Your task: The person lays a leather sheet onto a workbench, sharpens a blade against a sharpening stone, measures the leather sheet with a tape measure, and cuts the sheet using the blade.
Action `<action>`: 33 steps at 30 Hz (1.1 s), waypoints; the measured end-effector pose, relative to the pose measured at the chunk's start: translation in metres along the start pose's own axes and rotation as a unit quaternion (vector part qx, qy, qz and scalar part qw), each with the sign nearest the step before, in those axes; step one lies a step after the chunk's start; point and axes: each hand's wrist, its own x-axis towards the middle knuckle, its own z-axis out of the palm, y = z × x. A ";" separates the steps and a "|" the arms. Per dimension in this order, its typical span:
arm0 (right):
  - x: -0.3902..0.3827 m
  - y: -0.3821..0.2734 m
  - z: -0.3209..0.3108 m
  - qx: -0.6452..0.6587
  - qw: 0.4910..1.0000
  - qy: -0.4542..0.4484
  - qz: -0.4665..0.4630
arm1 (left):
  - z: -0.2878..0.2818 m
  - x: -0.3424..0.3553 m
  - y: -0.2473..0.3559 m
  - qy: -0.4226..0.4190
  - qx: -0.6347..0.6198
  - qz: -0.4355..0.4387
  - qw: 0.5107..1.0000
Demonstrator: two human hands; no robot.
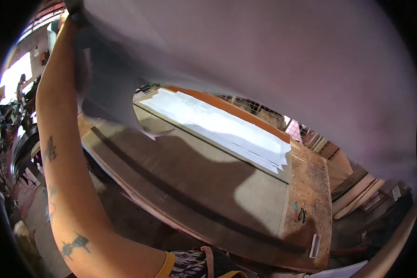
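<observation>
- Fingers of left hand (64, 18), upper left of frame: small and half lost at the rim; hand is up at the sheet's corner, but can't tell how tightly they close or whether they grip it.
- Right hand: not visible; right forearm (396, 241) rises along lower right rim, finger state can't be told.
- Large thin grey sheet (264, 51): lifted, fills top of frame to right rim, blurred; loose flap hangs left of centre, tip curling above the board.
- Step, my read: sheet in the air, being positioned, not yet laid.
- Next move likely calls for both edges spread and an even lowering, so the flap doesn't fold under.
- Centre: stack of white sheets (217, 125) on grey board (262, 197), orange-brown panel (227, 105) behind.
- Lower right: wooden worktable (310, 173), pliers (302, 215), pale rectangular block (315, 246).
</observation>
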 end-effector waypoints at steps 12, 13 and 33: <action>-0.098 -0.046 -0.075 0.026 0.999 0.043 -0.011 | -0.058 -0.044 0.039 0.060 0.032 -0.064 0.996; -0.103 -0.056 -0.083 0.031 0.998 0.054 -0.017 | -0.048 -0.045 0.032 0.064 0.032 -0.073 0.995; -0.104 -0.255 -0.107 -0.806 0.516 0.169 -0.237 | -0.163 -0.115 -0.166 -0.089 0.430 -0.259 0.860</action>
